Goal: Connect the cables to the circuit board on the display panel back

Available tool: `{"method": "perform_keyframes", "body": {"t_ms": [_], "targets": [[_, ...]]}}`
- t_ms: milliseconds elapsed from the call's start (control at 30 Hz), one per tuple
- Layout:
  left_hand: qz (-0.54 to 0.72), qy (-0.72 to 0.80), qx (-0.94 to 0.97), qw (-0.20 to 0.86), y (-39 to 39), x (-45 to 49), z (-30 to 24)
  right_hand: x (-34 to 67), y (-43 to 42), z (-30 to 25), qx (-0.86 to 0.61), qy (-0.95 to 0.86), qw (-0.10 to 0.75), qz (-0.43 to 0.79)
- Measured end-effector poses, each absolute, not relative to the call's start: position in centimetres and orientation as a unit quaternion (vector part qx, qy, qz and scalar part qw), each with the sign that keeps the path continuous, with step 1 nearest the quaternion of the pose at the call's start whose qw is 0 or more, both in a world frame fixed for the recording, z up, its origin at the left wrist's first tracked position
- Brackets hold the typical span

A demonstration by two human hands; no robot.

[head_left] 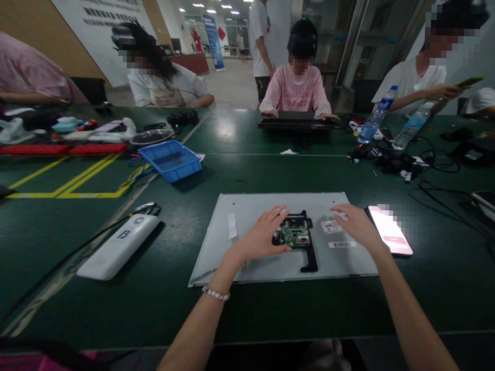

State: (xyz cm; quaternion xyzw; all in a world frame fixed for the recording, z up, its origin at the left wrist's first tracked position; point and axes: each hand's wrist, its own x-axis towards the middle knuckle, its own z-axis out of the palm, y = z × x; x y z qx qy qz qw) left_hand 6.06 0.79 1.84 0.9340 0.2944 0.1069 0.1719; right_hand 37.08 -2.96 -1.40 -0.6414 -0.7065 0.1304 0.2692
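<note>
1. We have a pale flat panel (261, 267) lying near the middle of the counter's (145, 317) near edge, set in a little from that edge, with its long sides running roughly along it.
2. On the panel, right of its middle, sits a black bracket (310, 261) with a green circuit board (295, 235) in it; one bracket arm reaches toward the counter's near edge.
3. Our left hand (264, 232) is open, fingers spread and thumb apart, at the board's left side and covering part of it. We cannot tell whether it touches the board or only hovers.
4. Our right hand (357, 227) is open and empty, fingers loosely bent, above the panel's right part. The board lies between our two hands, well apart from the right one and just beside the left.
5. Under and beside our right fingertips we see a white label (331, 226); a barcode strip (343, 244) lies closer to the counter's near edge.
6. A lit phone (388, 228) rests just beyond the panel, toward the counter's right edge.
7. To our left, a white power bank (119, 246) lies on the counter, and a blue tray (171, 160) sits farther toward the far edge.
</note>
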Motion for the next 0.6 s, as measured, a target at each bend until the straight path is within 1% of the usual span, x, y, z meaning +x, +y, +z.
{"method": "perform_keyframes", "body": {"t_ms": [67, 200, 433, 533, 600], "targets": [[0.114, 0.268, 0.945, 0.150, 0.2, 7.1, 2.0, 38.9, -3.6, -2.4, -0.670, -0.672, 0.274, 0.158], [0.105, 0.227, 0.960, 0.123, -0.7, 8.7, 1.5, 39.5, -4.2, -4.0, -0.672, -0.647, 0.294, 0.207], [0.070, 0.223, 0.966, 0.109, -1.0, 9.4, 0.8, 38.4, -4.7, -3.9, -0.702, -0.618, 0.285, 0.210], [0.072, 0.225, 0.966, 0.108, -1.0, 9.4, 0.9, 38.0, -4.9, -3.2, -0.714, -0.579, 0.319, 0.231], [0.072, 0.226, 0.965, 0.109, -0.9, 9.5, 1.0, 37.1, -5.0, -2.8, -0.689, -0.562, 0.349, 0.296]]}}
